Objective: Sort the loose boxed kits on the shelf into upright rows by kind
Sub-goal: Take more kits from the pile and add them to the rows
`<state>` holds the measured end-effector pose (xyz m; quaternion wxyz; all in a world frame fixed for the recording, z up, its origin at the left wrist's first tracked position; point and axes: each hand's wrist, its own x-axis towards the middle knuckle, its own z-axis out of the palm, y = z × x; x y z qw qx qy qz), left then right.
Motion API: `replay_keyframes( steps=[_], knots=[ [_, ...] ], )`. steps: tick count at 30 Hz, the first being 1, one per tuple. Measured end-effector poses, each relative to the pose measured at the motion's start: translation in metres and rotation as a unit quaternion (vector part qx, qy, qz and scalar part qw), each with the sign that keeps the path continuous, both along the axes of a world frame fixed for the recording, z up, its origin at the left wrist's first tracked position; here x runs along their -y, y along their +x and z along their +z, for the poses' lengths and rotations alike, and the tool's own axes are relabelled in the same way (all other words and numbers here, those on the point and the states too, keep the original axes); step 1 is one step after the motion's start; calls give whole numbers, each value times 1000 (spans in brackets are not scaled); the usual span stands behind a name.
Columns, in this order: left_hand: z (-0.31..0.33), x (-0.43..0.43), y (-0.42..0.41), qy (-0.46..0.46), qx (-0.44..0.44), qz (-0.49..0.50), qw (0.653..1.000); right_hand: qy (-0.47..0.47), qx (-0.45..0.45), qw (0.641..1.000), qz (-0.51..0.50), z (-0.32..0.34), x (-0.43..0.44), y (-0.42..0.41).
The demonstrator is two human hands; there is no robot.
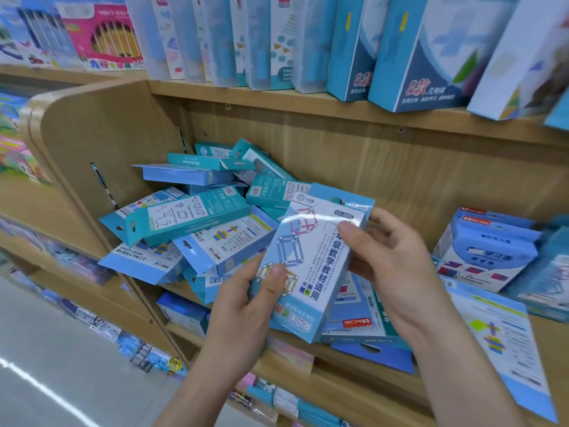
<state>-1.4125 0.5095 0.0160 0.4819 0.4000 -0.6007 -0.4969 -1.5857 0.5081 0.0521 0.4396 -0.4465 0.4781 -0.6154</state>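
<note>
While a jumbled pile of boxed kits (197, 217) lies at shelf (354, 355) left, both hands hold one light-blue kit box (311, 266) in front: left hand (246, 306) grip closed on bottom edge, right hand (391, 260) grip on top-right edge.

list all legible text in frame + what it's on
"年级数学教材适用" and "环保": the held box, gripped by left hand and right hand.
"8款": two dark blue boxes on the upper shelf.
Print on the piled teal boxes and flat sheet: too blurred.
</note>
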Motion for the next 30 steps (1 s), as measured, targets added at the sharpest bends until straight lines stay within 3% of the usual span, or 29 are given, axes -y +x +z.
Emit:
replay_keyframes(
  steps=[10,19,26,30],
  knots=[
    [-1,2,-41,-23,96,-132,986,-46,15,998,-40,1,-49,-52],
    [8,-17,-139,-102,217,-217,946,-58,-2,981,-185,-5,-110,-125],
    [17,-31,-250,-224,336,-215,889,-6,-173,944,-280,-17,-149,-201],
    [0,-30,-309,-254,354,-213,874,29,-199,919,-338,-39,-153,-243]
  ],
)
